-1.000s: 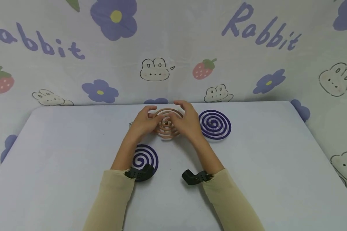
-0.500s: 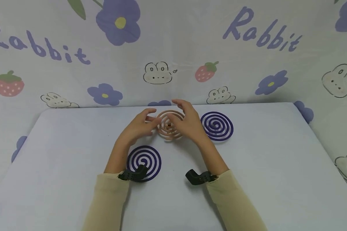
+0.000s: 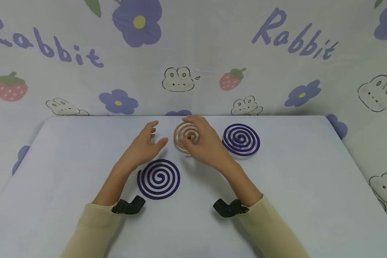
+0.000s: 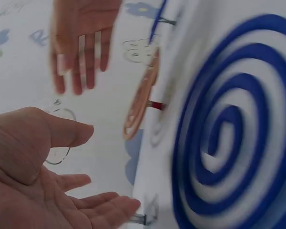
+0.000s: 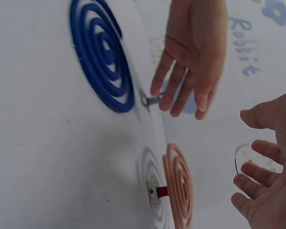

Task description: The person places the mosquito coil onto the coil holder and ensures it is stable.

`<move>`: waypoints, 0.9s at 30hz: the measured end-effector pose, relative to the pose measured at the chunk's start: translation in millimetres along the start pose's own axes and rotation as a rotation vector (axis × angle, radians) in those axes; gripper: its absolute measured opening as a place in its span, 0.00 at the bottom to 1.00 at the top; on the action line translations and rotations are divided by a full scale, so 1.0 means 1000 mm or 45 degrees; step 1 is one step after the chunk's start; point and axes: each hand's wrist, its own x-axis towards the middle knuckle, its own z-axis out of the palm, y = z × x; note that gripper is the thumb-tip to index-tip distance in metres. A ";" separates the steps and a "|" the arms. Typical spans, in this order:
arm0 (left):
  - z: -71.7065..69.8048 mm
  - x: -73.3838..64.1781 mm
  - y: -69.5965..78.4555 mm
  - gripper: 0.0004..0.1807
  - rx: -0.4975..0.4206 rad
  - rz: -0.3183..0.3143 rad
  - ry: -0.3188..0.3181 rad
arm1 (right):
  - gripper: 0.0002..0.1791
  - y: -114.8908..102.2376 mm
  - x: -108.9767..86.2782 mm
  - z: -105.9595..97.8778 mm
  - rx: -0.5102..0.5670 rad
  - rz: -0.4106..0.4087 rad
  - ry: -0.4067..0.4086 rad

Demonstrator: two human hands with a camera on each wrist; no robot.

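A brown mosquito coil sits raised above the table on a small stand with a red part. My right hand hovers over its right side with fingers loosely bent, apart from the coil in the right wrist view. My left hand is in the air left of that coil, fingers spread, holding nothing. Just below the left hand, a dark blue mosquito coil lies on the table. Another blue coil stands raised to the right of the right hand. A small metal stand is near the left fingertips, mostly hidden in the head view.
The white table extends to both sides and toward the front. Behind its back edge hangs a cloth printed with flowers, rabbits and strawberries. Black wrist cameras are strapped at both sleeves.
My left hand has drawn away from the brown coil, leftward and toward me, uncovering the front blue coil. The right hand has shifted slightly left over the brown coil, which stays in place.
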 end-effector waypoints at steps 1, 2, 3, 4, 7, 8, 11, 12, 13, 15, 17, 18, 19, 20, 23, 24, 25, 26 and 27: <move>0.002 -0.003 -0.002 0.42 0.018 0.025 -0.003 | 0.32 -0.001 -0.003 0.002 -0.013 -0.024 -0.024; 0.004 -0.006 -0.004 0.42 0.031 0.049 -0.007 | 0.32 -0.003 -0.007 0.005 -0.017 -0.048 -0.049; 0.006 -0.009 -0.005 0.42 0.034 0.070 -0.015 | 0.32 -0.004 -0.010 0.007 -0.016 -0.068 -0.074; 0.008 -0.013 -0.006 0.41 0.030 0.086 -0.026 | 0.32 -0.005 -0.013 0.009 -0.015 -0.080 -0.099; 0.012 -0.023 -0.009 0.39 0.013 0.147 -0.079 | 0.32 -0.008 -0.020 0.013 -0.014 -0.102 -0.164; 0.013 -0.026 -0.010 0.38 0.015 0.163 -0.100 | 0.32 -0.008 -0.022 0.015 -0.014 -0.102 -0.188; 0.011 -0.039 -0.019 0.34 0.043 0.216 -0.136 | 0.32 -0.010 -0.026 0.020 -0.035 -0.119 -0.276; 0.009 -0.044 -0.022 0.33 0.054 0.227 -0.137 | 0.32 -0.010 -0.026 0.022 -0.044 -0.128 -0.310; 0.008 -0.048 -0.025 0.32 0.063 0.232 -0.135 | 0.32 -0.011 -0.026 0.024 -0.048 -0.137 -0.343; 0.005 -0.055 -0.031 0.32 0.073 0.238 -0.127 | 0.33 -0.012 -0.026 0.027 -0.056 -0.153 -0.403; 0.002 -0.061 -0.035 0.32 0.090 0.247 -0.109 | 0.33 -0.012 -0.026 0.030 -0.064 -0.164 -0.457; 0.002 -0.063 -0.036 0.32 0.112 0.253 -0.094 | 0.33 -0.012 -0.026 0.031 -0.071 -0.163 -0.484; 0.001 -0.066 -0.037 0.32 0.139 0.253 -0.077 | 0.34 -0.011 -0.027 0.033 -0.082 -0.166 -0.506; 0.000 -0.069 -0.037 0.33 0.167 0.245 -0.060 | 0.34 -0.010 -0.027 0.034 -0.096 -0.170 -0.529; -0.001 -0.080 -0.036 0.35 0.288 0.216 -0.004 | 0.36 -0.009 -0.029 0.038 -0.132 -0.177 -0.598; -0.001 -0.084 -0.036 0.36 0.325 0.206 0.010 | 0.37 -0.009 -0.030 0.039 -0.146 -0.177 -0.618; -0.001 -0.087 -0.035 0.37 0.355 0.201 0.016 | 0.37 -0.008 -0.030 0.041 -0.156 -0.177 -0.636; -0.001 -0.091 -0.035 0.38 0.382 0.204 0.022 | 0.38 -0.008 -0.031 0.042 -0.166 -0.172 -0.653; 0.000 -0.093 -0.034 0.38 0.413 0.217 0.030 | 0.39 -0.008 -0.032 0.042 -0.174 -0.166 -0.668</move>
